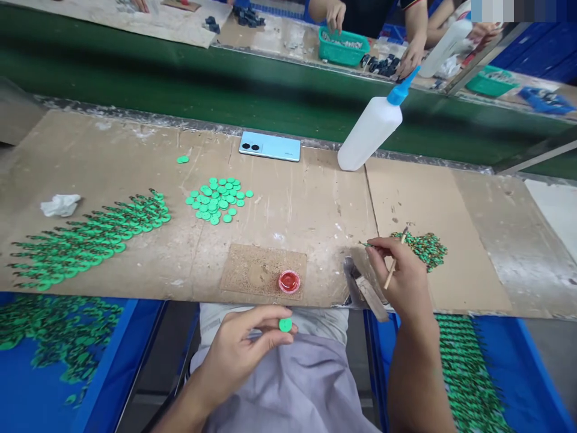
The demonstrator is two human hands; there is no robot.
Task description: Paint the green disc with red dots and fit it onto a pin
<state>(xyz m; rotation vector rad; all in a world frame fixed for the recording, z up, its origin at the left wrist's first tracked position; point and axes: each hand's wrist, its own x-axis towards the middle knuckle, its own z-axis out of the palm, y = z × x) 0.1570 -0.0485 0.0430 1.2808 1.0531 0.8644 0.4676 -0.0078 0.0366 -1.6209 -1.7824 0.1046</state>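
My left hand is low over my lap and pinches a small green disc between thumb and fingers. My right hand hovers at the bench's near edge, holding a thin wooden stick and a small green pin-like part at the fingertips. A little red cap of liquid sits on a cork square between the hands. Right of my right hand lies a heap of small green parts.
Loose green discs and rows of finished green pieces lie on the cardboard. A phone, a white squeeze bottle, a crumpled tissue and blue trays are around. Another person's hands work across the green belt.
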